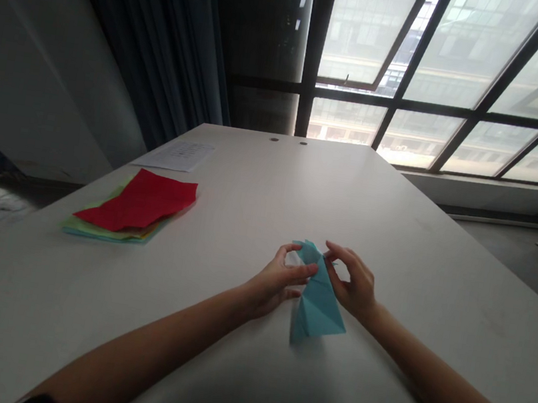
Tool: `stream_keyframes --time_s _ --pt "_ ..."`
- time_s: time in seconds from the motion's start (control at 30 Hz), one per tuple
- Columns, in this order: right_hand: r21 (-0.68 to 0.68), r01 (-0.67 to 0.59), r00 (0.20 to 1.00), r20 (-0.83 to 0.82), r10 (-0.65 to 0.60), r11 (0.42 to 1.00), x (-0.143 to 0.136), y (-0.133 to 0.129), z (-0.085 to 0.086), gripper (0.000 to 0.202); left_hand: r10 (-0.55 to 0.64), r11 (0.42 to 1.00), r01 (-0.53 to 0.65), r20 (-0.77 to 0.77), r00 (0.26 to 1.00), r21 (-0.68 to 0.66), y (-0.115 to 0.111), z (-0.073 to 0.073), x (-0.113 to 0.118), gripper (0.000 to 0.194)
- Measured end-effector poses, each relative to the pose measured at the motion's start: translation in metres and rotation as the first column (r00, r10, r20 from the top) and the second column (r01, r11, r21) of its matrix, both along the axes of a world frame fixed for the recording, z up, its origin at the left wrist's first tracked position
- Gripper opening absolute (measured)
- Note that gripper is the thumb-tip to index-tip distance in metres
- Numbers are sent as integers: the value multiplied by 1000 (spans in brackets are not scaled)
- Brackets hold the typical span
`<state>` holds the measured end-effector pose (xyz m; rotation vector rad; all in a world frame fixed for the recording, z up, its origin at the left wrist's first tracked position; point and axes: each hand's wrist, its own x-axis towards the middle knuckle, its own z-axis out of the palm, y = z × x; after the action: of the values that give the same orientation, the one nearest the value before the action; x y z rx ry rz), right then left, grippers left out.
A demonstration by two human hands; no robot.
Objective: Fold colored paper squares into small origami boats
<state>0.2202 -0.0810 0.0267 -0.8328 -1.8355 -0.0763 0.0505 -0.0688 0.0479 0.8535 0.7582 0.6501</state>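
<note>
A folded sheet of light blue paper (pixel 322 307) is held up just over the near part of the white table (pixel 259 200). It has creases and a wide, pointed lower end towards me. My left hand (pixel 280 280) grips its left side, with the thumb across the front face and some fingers behind. On the other side, my right hand (pixel 351 281) pinches the paper's upper right edge between thumb and fingers. The fingertips of the right hand partly cover the small folds there.
On the table's left side lies a loose stack of coloured paper, a red sheet (pixel 145 200) on top of green, yellow and blue ones. Behind it is a printed white sheet (pixel 177 155). A dark curtain (pixel 157 36) and windows (pixel 366 27) stand beyond the table.
</note>
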Motion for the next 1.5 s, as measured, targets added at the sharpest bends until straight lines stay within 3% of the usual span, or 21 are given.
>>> stream_keyframes --time_s 0.43,0.53,0.63,0.77,0.9,1.1,1.33,1.5 --pt "3 -98 989 110 98 995 3 -3 5 34 128 978 -115 -67 990 173 3 5 -2 80" --pt "24 -73 994 82 71 997 5 -2 5 32 103 985 -110 61 993 136 7 6 -3 75" --pt "42 -27 999 39 26 999 9 0 6 30 53 994 -70 195 979 83 12 6 -5 55" --pt "42 -12 1000 0 12 999 12 2 5 29 14 1000 -17 179 984 14 16 6 -8 29" --pt "34 -10 1000 12 9 999 12 2 3 28 -55 998 55 144 988 2 15 8 -9 34" --pt "17 -5 1000 12 5 1000 11 2 4 27 11 999 -18 189 982 36 16 6 -8 35" --pt "16 15 1000 -18 -15 1000 10 2 4 30 14 999 -24 212 977 45 18 3 -9 34" --pt "61 -57 998 -8 57 997 13 4 2 31 43 998 -49 177 983 29 18 2 -8 34"
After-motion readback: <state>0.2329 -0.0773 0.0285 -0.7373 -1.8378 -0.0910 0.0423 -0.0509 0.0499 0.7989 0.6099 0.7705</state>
